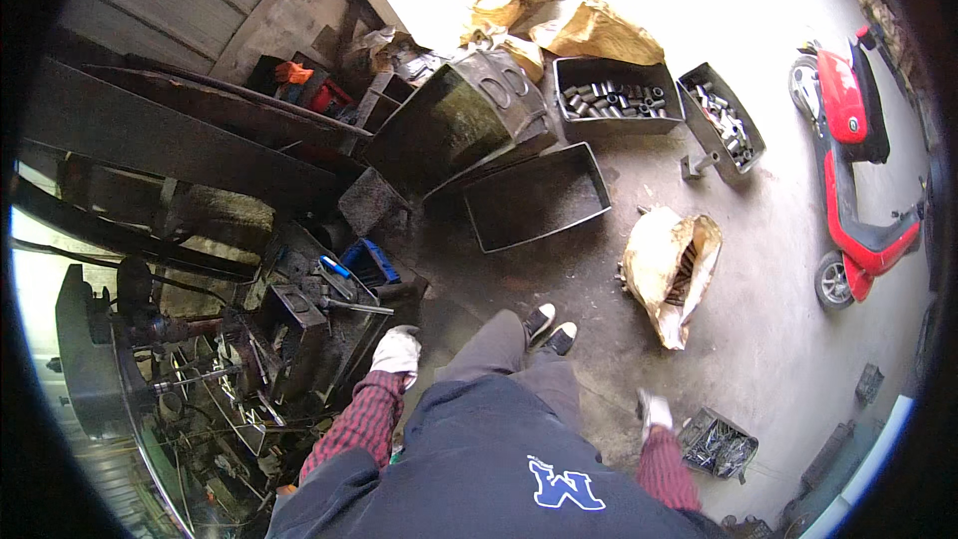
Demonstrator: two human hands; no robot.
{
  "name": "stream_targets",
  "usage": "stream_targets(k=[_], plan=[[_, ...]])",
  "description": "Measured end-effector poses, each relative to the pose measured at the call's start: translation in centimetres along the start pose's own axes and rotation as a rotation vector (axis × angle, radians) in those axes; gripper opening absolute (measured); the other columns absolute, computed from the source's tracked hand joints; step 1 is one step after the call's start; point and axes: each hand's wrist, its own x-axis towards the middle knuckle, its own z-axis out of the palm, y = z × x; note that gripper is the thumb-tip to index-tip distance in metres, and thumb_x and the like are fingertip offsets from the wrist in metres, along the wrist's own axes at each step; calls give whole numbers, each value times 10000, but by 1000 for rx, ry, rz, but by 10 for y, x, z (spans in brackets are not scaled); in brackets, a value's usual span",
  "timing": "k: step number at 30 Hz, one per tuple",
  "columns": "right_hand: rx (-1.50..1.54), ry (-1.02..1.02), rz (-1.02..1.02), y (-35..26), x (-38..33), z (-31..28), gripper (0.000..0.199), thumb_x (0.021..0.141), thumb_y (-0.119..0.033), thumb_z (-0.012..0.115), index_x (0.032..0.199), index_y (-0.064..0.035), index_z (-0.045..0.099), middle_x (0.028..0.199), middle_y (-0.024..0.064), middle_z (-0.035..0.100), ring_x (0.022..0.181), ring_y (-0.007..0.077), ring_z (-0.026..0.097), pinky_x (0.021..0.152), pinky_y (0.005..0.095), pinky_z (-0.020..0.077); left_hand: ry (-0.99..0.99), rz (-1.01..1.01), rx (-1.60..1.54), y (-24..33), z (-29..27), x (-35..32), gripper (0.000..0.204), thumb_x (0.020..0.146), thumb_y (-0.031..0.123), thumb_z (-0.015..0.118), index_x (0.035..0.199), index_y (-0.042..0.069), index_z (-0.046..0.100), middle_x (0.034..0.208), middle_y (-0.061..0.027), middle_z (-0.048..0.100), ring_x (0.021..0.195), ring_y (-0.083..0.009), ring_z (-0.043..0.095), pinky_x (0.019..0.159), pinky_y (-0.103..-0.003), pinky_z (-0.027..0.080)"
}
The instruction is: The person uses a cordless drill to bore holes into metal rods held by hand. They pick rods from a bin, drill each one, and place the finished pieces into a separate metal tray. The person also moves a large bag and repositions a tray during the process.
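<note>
Fingers of the gloved left hand (pixel 397 350) hung beside the cluttered machine bench (pixel 299 329); whether they were curled I cannot tell. Blurred, the right hand (pixel 654 409) was near a crate of metal parts (pixel 717 442) on the concrete floor (pixel 778 339), holding nothing visible.

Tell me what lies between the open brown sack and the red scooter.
In the head view, only bare concrete floor lies between the sack and the scooter; nothing stands on that stretch.
</note>
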Motion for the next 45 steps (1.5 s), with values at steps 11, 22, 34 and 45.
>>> stream_targets(k=[11, 22, 34, 45], plan=[[-337, 551, -976, -722, -71, 21, 932, 807, -398, 880, 1545, -8, 465, 1373, 316, 647, 1285, 442, 635, 1056, 535, 530, 60, -550, -819, -109, -26, 41, 381, 940, 214, 682, 1265, 23, 736, 1166, -193, 784, 1080, -324, 753, 966, -413, 586], [-1146, 681, -904, -905, 10, 108, 182, 908, -146, 670, 1003, -84, 812, 1020, 166, 789, 1023, 304, 774, 864, 413, 623, 186, -884, -1502, -269, -93, 49, 379, 945, 192, 799, 1235, -45, 737, 1122, -143, 785, 1015, -212, 719, 921, -352, 570], [-802, 895, -897, -640, -161, 8, 693, 881, -19, 660, 1553, 10, 493, 959, 164, 697, 844, 298, 697, 779, 427, 573, -38, -487, -866, -302, -11, 65, 339, 1029, 251, 553, 1195, 56, 775, 1152, -161, 783, 1146, -318, 723, 1052, -413, 543], [-1238, 872, -126, -334, -197, 23, 212, 956, -226, 615, 836, -101, 737, 781, 96, 722, 714, 274, 729, 653, 430, 587, -191, 38, -259, -284, -74, 119, 336, 940, 227, 601, 1177, 106, 805, 1162, -180, 783, 1155, -299, 733, 1019, -394, 558]])
